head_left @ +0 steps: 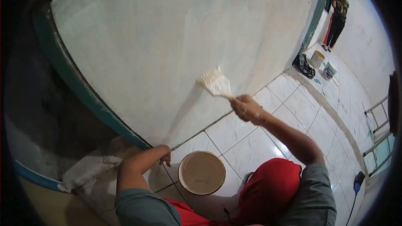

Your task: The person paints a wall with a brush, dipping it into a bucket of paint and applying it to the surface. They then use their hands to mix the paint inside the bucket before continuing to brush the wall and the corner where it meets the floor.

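The brush (pixel 217 84) is in the right hand (pixel 246 108), which pinches the handle between closed fingers; its long axis runs from the grip forward and to the left, with the bristles at the far end, up against or just off the wall (pixel 138 50), though the angle makes contact hard to judge. The left hand (pixel 166 157) is farther from the brush, hanging loose with its fingers slightly apart and nothing in them. The bucket (pixel 224 173) stands on the floor (pixel 240 148) just to the right of this left hand.
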